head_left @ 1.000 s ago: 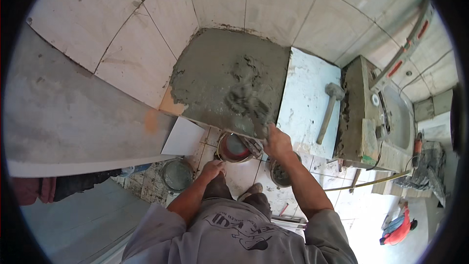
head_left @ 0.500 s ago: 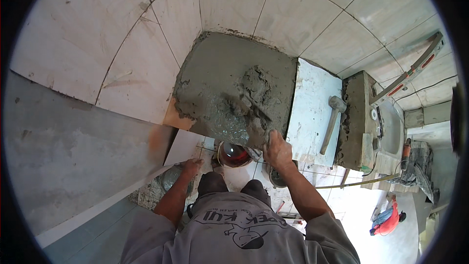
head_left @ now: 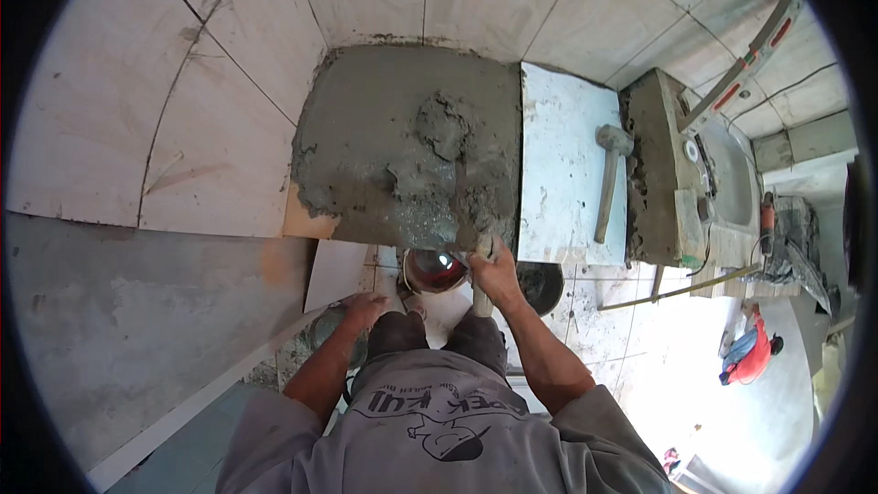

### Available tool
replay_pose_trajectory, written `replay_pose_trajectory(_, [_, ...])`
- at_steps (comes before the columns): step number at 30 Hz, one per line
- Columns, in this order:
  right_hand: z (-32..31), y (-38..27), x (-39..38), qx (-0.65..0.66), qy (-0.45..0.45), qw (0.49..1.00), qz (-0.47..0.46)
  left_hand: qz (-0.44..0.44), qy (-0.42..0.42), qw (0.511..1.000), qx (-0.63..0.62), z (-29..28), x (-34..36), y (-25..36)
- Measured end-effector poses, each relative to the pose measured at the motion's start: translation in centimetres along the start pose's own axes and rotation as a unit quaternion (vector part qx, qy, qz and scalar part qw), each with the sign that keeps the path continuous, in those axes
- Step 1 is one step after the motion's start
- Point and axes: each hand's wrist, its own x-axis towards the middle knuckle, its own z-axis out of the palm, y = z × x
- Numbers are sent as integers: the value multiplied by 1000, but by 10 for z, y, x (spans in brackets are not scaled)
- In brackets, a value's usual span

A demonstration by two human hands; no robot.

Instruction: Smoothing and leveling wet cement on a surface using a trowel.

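Note:
My right hand (head_left: 492, 270) grips a mortar-coated trowel (head_left: 462, 187) at the front edge of the slab of wet grey mortar (head_left: 357, 119); the blade lies among the lumps, below a rough mound of mortar (head_left: 444, 126). My left hand (head_left: 366, 309) hangs lower on the left, fingers loosely apart, beside a white tile (head_left: 337, 270) leaning under the slab. A round bucket (head_left: 434, 279) with reddish inside and liquid stands below the slab. Right of the mortar lies a pale board (head_left: 562, 174) with a mallet (head_left: 611, 174) on it.
Tiled walls (head_left: 485, 0) surround the slab. At right are a rough mortared sink unit (head_left: 732, 174), a leaning spirit level (head_left: 741, 69), an orange power tool (head_left: 767, 215) and a dark bucket (head_left: 540, 293). A bare grey ledge (head_left: 137, 311) runs left. A person in red (head_left: 752, 352) is low at lower right.
My trowel has swung from a slant to nearly upright in the frame, and the mortar lumps have shifted. My left hand has moved left, and the view has shifted slightly.

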Motion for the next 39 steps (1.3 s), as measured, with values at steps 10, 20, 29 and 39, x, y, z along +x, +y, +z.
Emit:
replay_pose_trajectory(10, [-28,-17,33,-360,9,932,-42,12,17,999,48,26,-19,24])
replay_pose_trajectory(20, [-39,-13,22,-335,43,940,-49,12,67,998,-6,82,-73,4])
replay_pose_trajectory(29, [-6,85,-21,-291,66,948,-108,0,76,995,-60,76,-66,2])
replay_pose_trajectory(39, [67,138,3,-202,217,950,-95,75,72,991,87,90,-79,-11])
